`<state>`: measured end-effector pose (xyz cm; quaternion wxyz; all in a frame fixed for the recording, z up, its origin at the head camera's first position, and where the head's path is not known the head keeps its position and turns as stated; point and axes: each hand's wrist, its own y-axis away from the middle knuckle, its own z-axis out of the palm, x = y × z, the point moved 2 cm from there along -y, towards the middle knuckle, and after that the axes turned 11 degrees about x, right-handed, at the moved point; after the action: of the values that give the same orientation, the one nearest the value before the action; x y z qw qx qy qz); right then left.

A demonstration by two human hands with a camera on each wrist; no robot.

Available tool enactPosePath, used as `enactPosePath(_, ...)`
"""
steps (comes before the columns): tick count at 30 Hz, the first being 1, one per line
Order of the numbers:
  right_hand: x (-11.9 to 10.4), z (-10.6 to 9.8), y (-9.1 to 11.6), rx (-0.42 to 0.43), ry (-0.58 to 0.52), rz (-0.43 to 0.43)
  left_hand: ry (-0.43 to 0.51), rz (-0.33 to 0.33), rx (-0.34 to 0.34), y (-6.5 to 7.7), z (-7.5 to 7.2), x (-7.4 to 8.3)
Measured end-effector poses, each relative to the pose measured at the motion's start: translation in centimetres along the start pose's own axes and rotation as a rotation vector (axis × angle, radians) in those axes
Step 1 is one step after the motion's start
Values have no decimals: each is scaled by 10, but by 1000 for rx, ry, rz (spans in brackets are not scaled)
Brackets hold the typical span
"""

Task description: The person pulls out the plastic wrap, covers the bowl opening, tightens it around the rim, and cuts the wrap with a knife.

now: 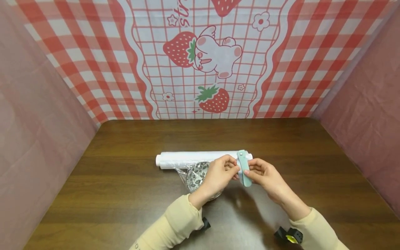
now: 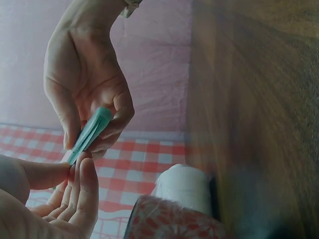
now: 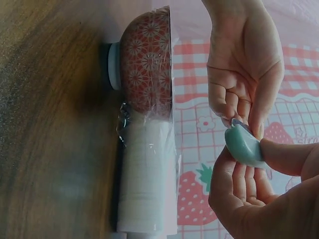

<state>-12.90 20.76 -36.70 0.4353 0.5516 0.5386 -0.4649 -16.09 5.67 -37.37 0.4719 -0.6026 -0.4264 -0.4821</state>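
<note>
A mint-green folding knife (image 1: 246,175) is held up between both hands, above and to the right of the bowl. My right hand (image 1: 271,181) grips its handle between thumb and fingers. With thumb and fingertips, my left hand (image 1: 217,175) pinches the greyish blade (image 3: 239,122) at the handle's side, the blade mostly hidden. Below the left hand stands a patterned bowl (image 1: 196,177), red outside in the right wrist view. Clear cling film (image 3: 167,84) stretches over the bowl from the white roll (image 1: 193,157) lying behind it.
The wooden table (image 1: 109,180) carries the bowl and roll. A red-and-white checked cloth with strawberries (image 1: 215,100) hangs at the back. Pink curtains (image 1: 362,104) close off both sides. Dark straps with wrist cameras (image 1: 289,235) sit below the sleeves.
</note>
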Motion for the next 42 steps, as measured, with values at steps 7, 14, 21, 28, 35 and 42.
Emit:
enactPosePath(7, -2, 1, 2, -56, 27, -19, -80, 16, -50, 4, -11, -2)
enactPosePath(14, -6, 2, 6, -139, -55, 1, -162, 73, -83, 5, -22, 1)
enactPosePath(21, -13, 4, 11, -148, 4, -38, -208, 112, -90, 8, -34, 8)
enactPosePath(28, -20, 7, 14, -174, 86, -142, -341, 180, -114, 9, -48, 14)
enactPosePath(35, -24, 10, 15, -183, 208, -283, -397, 257, -106, 10, -59, 19)
enactPosePath(42, -27, 11, 15, -149, 375, -342, -459, 292, -78, 12, -68, 19)
